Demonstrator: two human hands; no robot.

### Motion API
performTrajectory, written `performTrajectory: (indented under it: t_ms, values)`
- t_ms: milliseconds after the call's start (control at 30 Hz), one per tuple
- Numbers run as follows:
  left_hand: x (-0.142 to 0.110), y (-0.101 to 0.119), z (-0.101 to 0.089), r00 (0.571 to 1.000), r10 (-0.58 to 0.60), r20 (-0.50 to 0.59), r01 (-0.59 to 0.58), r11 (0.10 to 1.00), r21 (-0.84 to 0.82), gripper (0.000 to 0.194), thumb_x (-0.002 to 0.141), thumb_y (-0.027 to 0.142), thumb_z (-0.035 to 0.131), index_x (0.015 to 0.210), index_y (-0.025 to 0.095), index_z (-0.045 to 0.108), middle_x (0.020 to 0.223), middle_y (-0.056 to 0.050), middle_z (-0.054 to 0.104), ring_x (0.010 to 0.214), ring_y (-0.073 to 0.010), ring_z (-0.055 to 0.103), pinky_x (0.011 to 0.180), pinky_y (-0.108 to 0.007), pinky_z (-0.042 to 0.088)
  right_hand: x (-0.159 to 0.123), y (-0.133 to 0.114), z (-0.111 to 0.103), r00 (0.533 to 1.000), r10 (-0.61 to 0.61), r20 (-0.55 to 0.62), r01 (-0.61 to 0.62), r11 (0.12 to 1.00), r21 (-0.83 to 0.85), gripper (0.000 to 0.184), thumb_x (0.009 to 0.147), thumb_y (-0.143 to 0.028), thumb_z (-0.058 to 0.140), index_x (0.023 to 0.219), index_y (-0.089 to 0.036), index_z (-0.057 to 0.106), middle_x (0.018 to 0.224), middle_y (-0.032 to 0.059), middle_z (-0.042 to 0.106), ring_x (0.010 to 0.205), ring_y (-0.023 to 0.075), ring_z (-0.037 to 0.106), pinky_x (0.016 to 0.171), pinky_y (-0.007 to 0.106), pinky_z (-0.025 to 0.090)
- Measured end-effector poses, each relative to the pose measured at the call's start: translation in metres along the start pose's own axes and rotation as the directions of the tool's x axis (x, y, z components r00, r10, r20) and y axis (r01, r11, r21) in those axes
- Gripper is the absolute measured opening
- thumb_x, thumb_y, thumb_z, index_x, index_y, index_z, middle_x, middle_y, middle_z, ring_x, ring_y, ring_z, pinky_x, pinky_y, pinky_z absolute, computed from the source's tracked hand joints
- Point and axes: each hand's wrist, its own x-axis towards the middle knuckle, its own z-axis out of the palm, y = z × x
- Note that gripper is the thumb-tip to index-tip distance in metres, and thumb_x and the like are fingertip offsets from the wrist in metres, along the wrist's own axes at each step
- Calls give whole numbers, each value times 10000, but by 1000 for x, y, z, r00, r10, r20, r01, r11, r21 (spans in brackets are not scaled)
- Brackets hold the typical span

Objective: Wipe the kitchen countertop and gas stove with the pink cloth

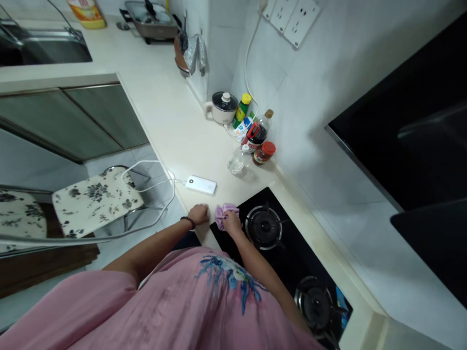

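My right hand [232,222] is closed on a bunched purple cloth [221,214], pressed on the left corner of the black glass gas stove [239,245]. Just beside it is the near burner [264,226]. My left hand [199,214], with a dark bead bracelet at the wrist, rests curled into a fist on the white counter's edge; nothing shows in it. Beyond that fist lies a white power bank [201,184] with a white cable plugged into its left end.
Against the wall stand a clear bottle [237,161], a red-lidded jar [264,153], a yellow-capped green container [242,111] and a small electric pot [224,108]. The white cable [174,187] loops off the counter [171,116]. A dark range hood [408,116] overhangs at right; a floral chair [97,199] stands left.
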Motion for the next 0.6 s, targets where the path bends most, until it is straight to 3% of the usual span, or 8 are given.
performTrajectory:
  t_ms: [200,300,367,467,533,600]
  values:
    - [-1,11,-2,1000,13,11,-13,1000,21,191,809,239,811,970,154,754,1105,-190,786,1099,-340,749,900,-360,547,-67,27,27,999,33,-31,-30,996,86,181,890,-144,675,1042,-218,742,1164,77,772,1096,217,694,957,301,489]
    - [13,22,-7,999,49,-17,-49,999,-6,272,886,327,789,1104,168,757,1100,-156,790,1082,-315,756,908,-362,561,-98,51,43,993,100,-62,-91,987,136,192,870,-127,639,994,-239,735,1120,61,773,1054,218,711,921,305,503]
    - [33,30,-16,982,94,-161,-116,984,-133,438,908,362,792,1290,164,708,1153,-148,776,1134,-306,739,985,-388,561,-120,70,54,982,165,-98,-145,972,184,192,865,-132,619,971,-250,728,1104,55,778,1042,227,727,905,313,519]
    - [79,40,-40,892,85,-443,-285,867,-408,749,832,343,884,1489,147,584,1334,-178,709,1276,-325,674,1122,-457,524,-153,99,65,948,286,-141,-249,940,235,188,871,-154,570,949,-242,716,1087,79,787,1051,250,748,917,340,546]
    - [116,46,-62,852,44,-522,-359,774,-522,937,737,314,956,1548,137,522,1483,-216,620,1398,-363,594,1204,-517,465,-173,115,70,916,366,-165,-315,910,269,186,885,-185,532,920,-242,705,1025,91,790,1014,268,759,908,367,565]
    - [150,51,-87,839,43,-542,-414,698,-585,1102,635,284,1010,1587,138,473,1591,-240,527,1507,-400,488,1276,-572,371,-188,125,75,879,435,-196,-367,879,306,209,898,-212,499,917,-257,701,996,92,793,987,278,766,908,389,579]
